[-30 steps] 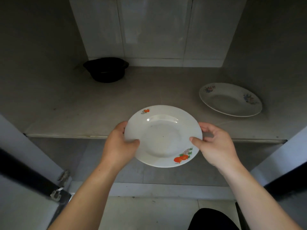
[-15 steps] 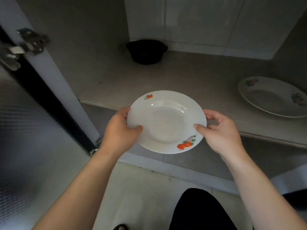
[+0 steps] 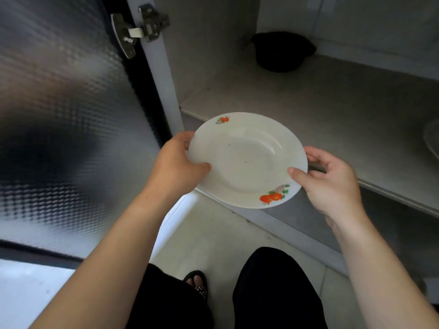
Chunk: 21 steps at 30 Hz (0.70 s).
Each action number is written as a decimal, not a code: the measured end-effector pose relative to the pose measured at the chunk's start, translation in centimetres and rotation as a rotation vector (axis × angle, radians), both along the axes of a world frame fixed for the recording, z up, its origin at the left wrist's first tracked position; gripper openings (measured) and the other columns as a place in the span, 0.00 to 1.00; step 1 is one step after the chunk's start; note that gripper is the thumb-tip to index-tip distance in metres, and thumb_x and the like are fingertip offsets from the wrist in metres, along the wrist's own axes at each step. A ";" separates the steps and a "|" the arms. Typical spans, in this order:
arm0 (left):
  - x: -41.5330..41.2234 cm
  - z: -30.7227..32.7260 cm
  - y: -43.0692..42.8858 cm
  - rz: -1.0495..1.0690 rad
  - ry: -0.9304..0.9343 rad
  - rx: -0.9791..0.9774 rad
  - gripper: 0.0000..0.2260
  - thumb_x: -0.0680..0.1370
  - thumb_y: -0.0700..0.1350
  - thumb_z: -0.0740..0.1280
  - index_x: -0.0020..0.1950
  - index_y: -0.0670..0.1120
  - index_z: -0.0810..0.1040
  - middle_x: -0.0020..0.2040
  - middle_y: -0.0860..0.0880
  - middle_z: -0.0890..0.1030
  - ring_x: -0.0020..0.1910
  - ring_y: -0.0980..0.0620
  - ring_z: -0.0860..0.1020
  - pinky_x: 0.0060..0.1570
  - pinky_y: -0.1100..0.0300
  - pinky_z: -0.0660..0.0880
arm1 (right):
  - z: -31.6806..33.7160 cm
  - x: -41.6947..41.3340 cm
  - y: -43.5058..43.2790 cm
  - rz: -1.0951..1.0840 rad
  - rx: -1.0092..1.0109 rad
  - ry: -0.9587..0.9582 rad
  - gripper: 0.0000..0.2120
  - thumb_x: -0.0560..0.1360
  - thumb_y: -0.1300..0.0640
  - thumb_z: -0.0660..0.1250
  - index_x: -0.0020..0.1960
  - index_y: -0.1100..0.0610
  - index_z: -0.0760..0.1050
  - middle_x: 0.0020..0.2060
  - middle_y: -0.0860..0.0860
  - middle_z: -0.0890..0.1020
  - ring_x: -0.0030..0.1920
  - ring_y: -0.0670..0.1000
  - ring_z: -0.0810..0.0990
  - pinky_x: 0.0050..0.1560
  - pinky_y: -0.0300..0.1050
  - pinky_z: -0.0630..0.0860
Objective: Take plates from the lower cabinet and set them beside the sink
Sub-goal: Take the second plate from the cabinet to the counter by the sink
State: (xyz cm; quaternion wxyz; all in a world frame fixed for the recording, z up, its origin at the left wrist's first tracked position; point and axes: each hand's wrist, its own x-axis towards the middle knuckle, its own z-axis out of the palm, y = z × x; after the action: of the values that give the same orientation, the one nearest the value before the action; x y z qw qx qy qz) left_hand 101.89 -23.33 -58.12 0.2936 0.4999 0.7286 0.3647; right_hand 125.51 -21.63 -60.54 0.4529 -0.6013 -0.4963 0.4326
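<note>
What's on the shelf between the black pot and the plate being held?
Nothing: in the head view, bare shelf separates the black pot from the plate.

Home kitchen: plate (image 3: pixel 247 160), cabinet shelf (image 3: pixel 332 110).

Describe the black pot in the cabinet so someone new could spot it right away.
Look inside the open lower cabinet, along its shelf. At the far back, by the tiled rear wall, sits the black pot. It is the only dark, deep vessel; the others are white plates.

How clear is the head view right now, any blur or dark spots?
Head view: the plate and both hands are sharp and evenly lit; the textured door at left is smeared and glary; the black pot sits dim in the cabinet's shadowed back.
</note>
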 end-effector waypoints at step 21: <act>-5.6 27.0 -12.3 0.163 0.082 -0.485 0.27 0.70 0.41 0.67 0.67 0.51 0.66 0.59 0.50 0.76 0.54 0.46 0.74 0.46 0.52 0.76 | 26.9 -8.8 -11.0 0.145 -0.326 -0.186 0.21 0.71 0.67 0.67 0.53 0.43 0.70 0.44 0.35 0.75 0.41 0.43 0.80 0.44 0.38 0.76</act>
State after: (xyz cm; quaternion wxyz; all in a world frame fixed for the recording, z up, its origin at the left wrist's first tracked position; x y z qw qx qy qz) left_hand 96.25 -35.62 -31.16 0.3445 0.3688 0.8441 0.1813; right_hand 116.71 -32.60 -33.68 0.2695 -0.6665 -0.5014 0.4813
